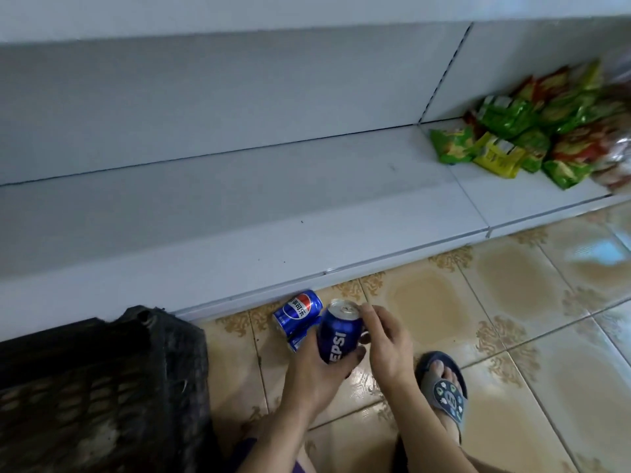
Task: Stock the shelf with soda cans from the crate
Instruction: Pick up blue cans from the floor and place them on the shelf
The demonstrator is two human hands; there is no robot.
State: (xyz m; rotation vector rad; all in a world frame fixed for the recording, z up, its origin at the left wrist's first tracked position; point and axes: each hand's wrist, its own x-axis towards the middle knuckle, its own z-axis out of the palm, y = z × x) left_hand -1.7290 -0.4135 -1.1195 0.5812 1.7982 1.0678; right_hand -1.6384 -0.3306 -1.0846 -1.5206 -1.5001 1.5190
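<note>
While one blue can (338,332) sits gripped in the left hand (316,373), step in hand judged as carrying from crate to shelf, with placing not yet done.

Hands: left curled round the lower body of the can, top end pointing up and away toward the shelf. Right hand (387,343) touching the can's upper side, fingertips near the rim, fingers bent; whether gripping or only steadying cannot be told.

Cans on floor: second blue can (297,310) lying on its side on the tiled floor (512,285), just beside the shelf's front edge; part of a third (297,341) showing beneath it, mostly hidden behind the left hand.

Shelf (239,213): white, lowest tier, no cans on it in the stretch straight ahead. Snack bags (512,138), green, yellow and red, piled at the far right end, well apart from the hands.

Crate (102,387): dark slatted plastic, at lower left, touching or nearly touching the shelf base. Contents not visible from this angle; any remaining cans cannot be told.

Next move, as judged: lift the held can forward over the shelf lip, set upright on the bare board toward the back, release, then gather the floor cans likewise.

Also present: a foot in a grey sandal (445,390) on the tiles at right.
</note>
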